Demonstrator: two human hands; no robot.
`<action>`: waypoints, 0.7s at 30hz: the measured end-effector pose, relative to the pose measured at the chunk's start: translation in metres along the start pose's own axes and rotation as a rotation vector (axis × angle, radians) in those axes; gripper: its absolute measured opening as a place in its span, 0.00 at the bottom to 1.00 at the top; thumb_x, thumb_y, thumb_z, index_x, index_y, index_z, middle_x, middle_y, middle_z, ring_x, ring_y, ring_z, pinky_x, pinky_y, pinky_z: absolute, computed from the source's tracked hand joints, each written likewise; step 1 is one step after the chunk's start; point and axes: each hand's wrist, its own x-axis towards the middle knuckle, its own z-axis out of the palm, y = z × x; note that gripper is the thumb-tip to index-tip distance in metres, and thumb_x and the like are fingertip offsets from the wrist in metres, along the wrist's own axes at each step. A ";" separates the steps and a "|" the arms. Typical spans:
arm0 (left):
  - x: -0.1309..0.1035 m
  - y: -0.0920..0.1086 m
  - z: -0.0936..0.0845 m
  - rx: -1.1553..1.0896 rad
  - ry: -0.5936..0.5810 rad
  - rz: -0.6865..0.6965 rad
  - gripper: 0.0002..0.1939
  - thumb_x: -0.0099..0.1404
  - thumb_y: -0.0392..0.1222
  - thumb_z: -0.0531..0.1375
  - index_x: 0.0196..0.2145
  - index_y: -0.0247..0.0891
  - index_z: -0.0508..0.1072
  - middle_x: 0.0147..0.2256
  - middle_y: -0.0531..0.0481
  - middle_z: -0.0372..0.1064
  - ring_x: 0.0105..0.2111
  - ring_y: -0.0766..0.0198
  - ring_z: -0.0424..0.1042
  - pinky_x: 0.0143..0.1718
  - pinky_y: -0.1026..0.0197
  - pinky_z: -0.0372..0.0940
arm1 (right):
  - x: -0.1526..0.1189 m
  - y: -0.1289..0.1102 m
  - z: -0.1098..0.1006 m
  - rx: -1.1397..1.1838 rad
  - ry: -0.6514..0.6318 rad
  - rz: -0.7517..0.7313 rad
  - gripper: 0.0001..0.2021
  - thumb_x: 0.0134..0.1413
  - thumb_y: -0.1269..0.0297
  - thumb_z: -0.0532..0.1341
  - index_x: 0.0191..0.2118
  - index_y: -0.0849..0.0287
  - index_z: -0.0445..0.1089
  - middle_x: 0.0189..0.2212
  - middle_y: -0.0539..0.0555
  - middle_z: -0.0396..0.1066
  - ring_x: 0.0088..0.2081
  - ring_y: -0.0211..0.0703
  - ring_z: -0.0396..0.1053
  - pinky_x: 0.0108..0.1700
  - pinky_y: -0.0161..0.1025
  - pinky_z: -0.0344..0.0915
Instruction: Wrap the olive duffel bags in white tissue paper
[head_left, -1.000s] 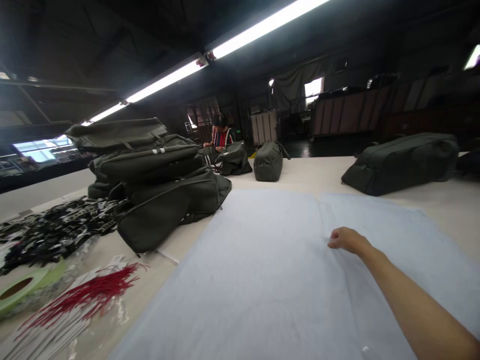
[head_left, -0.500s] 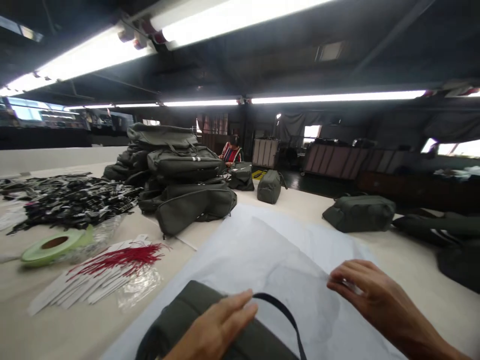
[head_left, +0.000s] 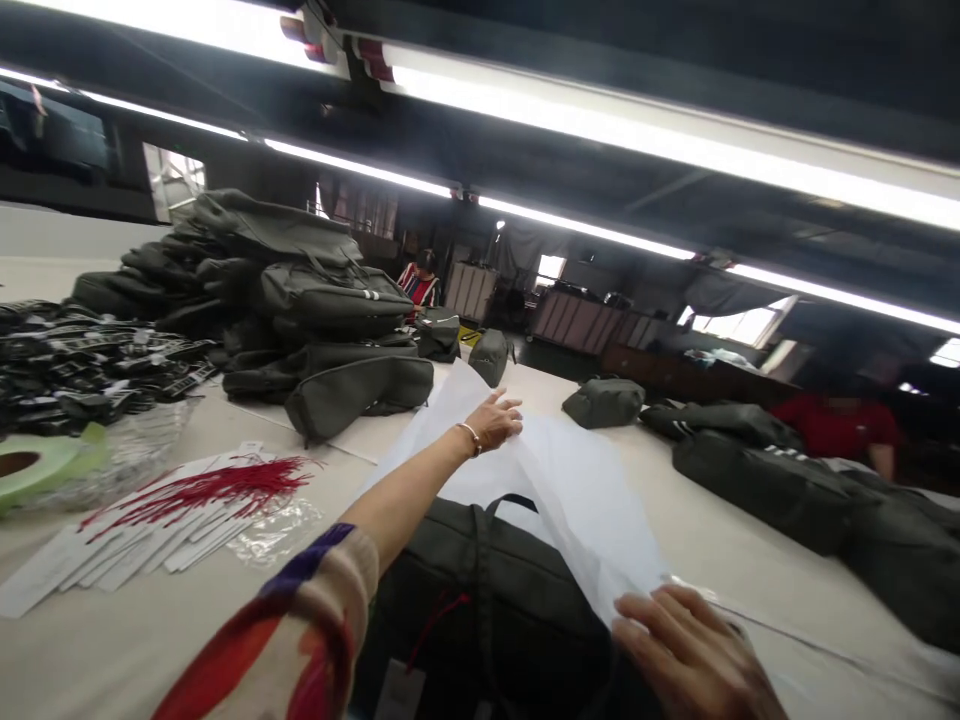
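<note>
A dark green bag (head_left: 525, 590) with a handle, a red string and a white tag lies right in front of me. Beyond it spreads thin white paper (head_left: 577, 480), its near edge lifted. My left hand (head_left: 495, 420), a bracelet at the wrist, reaches over to the paper's far part, fingers spread and touching it. At the bag's right side my right hand (head_left: 686, 640) has its fingers closed on the paper's near right edge.
Bags are piled at the left (head_left: 322, 300), beside black straps (head_left: 90, 365), green tape (head_left: 45, 470) and white tags with red strings (head_left: 195, 500). More bags (head_left: 780, 490) line the right side. One person sits far back; another in red is at the right.
My left hand has left the bag and stretched forward to the paper. My right hand has come nearer with the paper's edge, lifting it. The view has turned right, showing more of the bag.
</note>
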 end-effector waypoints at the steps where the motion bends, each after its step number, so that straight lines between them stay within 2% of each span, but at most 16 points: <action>1: -0.008 -0.001 -0.007 0.015 0.000 0.004 0.10 0.63 0.27 0.55 0.33 0.36 0.75 0.39 0.44 0.74 0.49 0.55 0.68 0.63 0.41 0.47 | -0.006 -0.005 0.002 -0.004 0.018 0.020 0.12 0.59 0.75 0.53 0.40 0.55 0.73 0.37 0.54 0.74 0.34 0.44 0.71 0.41 0.43 0.67; 3: -0.035 0.001 -0.024 0.052 0.016 0.001 0.13 0.65 0.26 0.52 0.32 0.34 0.74 0.30 0.46 0.72 0.39 0.59 0.71 0.62 0.42 0.50 | -0.017 -0.015 0.005 -0.007 0.028 0.082 0.12 0.59 0.76 0.55 0.39 0.55 0.73 0.39 0.55 0.74 0.34 0.44 0.71 0.40 0.43 0.67; 7: -0.115 0.020 -0.058 0.104 0.045 0.029 0.17 0.70 0.29 0.46 0.32 0.36 0.72 0.29 0.48 0.68 0.33 0.62 0.68 0.59 0.46 0.56 | -0.039 -0.035 0.016 0.011 0.028 0.192 0.12 0.59 0.77 0.55 0.41 0.55 0.73 0.42 0.55 0.73 0.41 0.47 0.71 0.47 0.46 0.67; 10: -0.173 0.048 -0.070 0.142 0.064 0.078 0.16 0.72 0.31 0.46 0.34 0.38 0.71 0.29 0.52 0.66 0.32 0.63 0.66 0.56 0.50 0.60 | -0.056 -0.051 0.026 0.041 0.039 0.193 0.12 0.59 0.77 0.55 0.42 0.56 0.72 0.44 0.55 0.73 0.47 0.48 0.70 0.51 0.46 0.67; 12: -0.201 0.066 -0.071 0.129 0.072 0.080 0.14 0.72 0.32 0.47 0.35 0.39 0.71 0.28 0.52 0.66 0.32 0.64 0.66 0.55 0.51 0.61 | -0.067 -0.060 0.032 0.069 0.036 0.200 0.12 0.59 0.76 0.55 0.42 0.56 0.72 0.43 0.54 0.74 0.48 0.47 0.71 0.52 0.46 0.68; 16: -0.234 0.087 -0.068 0.060 0.072 -0.018 0.13 0.71 0.30 0.47 0.37 0.39 0.70 0.30 0.52 0.66 0.32 0.64 0.67 0.55 0.52 0.63 | -0.089 -0.073 0.042 0.122 0.035 0.197 0.12 0.59 0.75 0.56 0.44 0.56 0.72 0.41 0.53 0.75 0.46 0.46 0.72 0.51 0.44 0.69; 21: -0.256 0.091 -0.058 0.066 0.074 -0.074 0.12 0.71 0.29 0.47 0.37 0.37 0.69 0.30 0.51 0.66 0.32 0.63 0.66 0.51 0.53 0.64 | -0.117 -0.079 0.063 0.142 0.044 0.282 0.11 0.59 0.73 0.57 0.44 0.54 0.73 0.40 0.52 0.75 0.45 0.47 0.72 0.47 0.42 0.71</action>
